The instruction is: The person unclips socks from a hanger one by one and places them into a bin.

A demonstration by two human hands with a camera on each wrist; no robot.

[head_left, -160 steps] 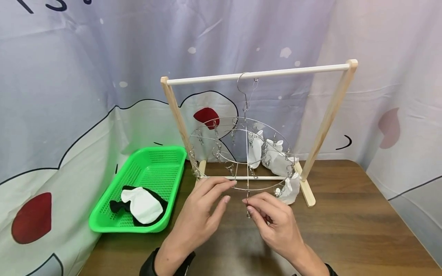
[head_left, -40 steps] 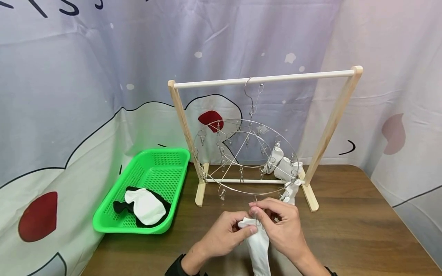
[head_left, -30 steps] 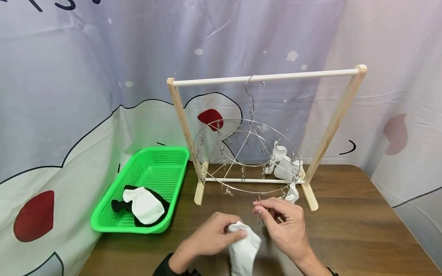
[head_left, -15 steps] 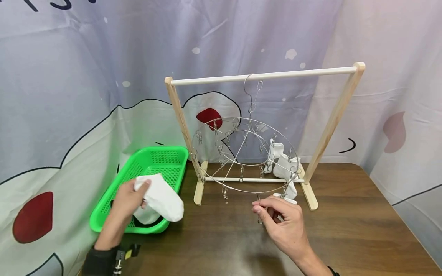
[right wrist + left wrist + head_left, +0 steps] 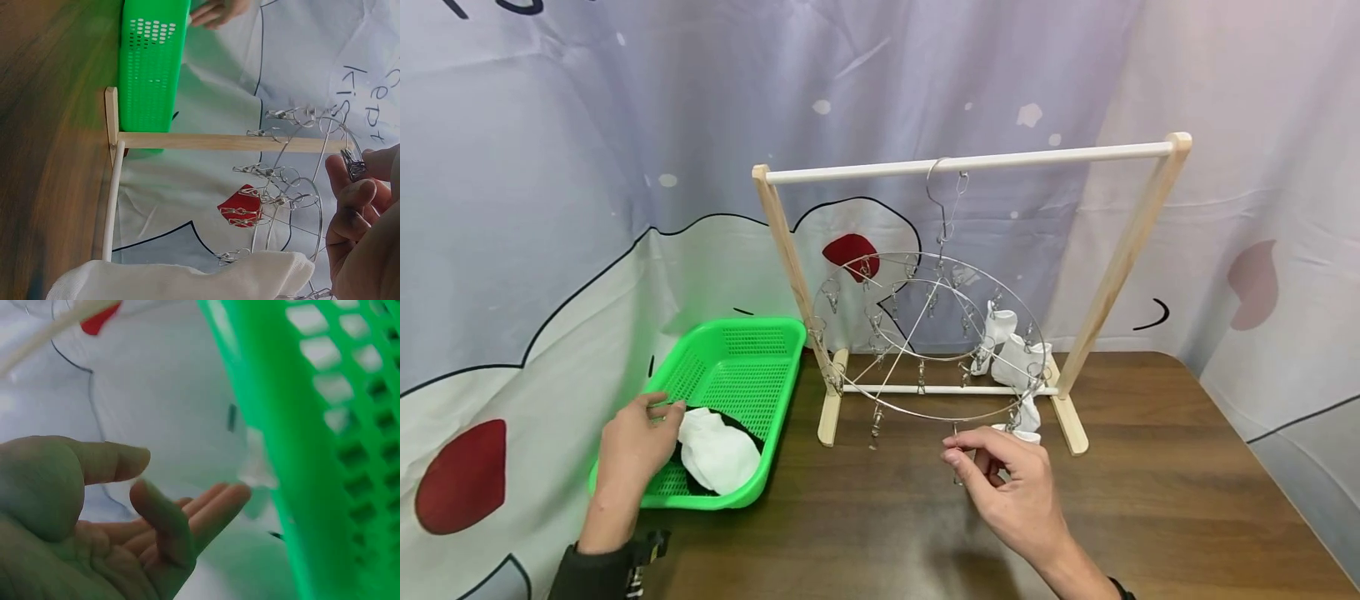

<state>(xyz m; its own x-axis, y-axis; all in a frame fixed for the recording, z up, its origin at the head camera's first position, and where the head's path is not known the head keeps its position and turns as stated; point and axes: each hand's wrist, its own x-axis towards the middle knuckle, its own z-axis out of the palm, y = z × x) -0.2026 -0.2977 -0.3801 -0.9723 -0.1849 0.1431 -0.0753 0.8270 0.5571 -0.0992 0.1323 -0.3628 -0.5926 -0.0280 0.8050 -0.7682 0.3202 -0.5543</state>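
Observation:
My left hand (image 5: 638, 437) is over the left side of the green basket (image 5: 793, 358), its fingers loosely extended. Nothing lies between thumb and fingers in the left wrist view. Beside its fingertips a white sock (image 5: 722, 458) rests in the basket on top of something black (image 5: 700, 485). On the near side of the round wire hanger (image 5: 917, 414), my right hand (image 5: 1011, 483) pinches a small metal clip (image 5: 354, 165) between thumb and forefinger. No sock hangs from that clip. Several white socks (image 5: 1017, 362) hang from clips at the hanger's right side.
A wooden stand with a white top bar (image 5: 865, 172) carries the hanger by its hook (image 5: 934, 196). Its feet (image 5: 1070, 425) stand on the brown wooden table (image 5: 1150, 500). Several bare clips (image 5: 876, 421) dangle around the rings. A printed curtain (image 5: 722, 108) hangs behind.
My left hand took a white sock away from the clip in my right hand, carried it left and let it go in the basket. The right hand stays at the clip.

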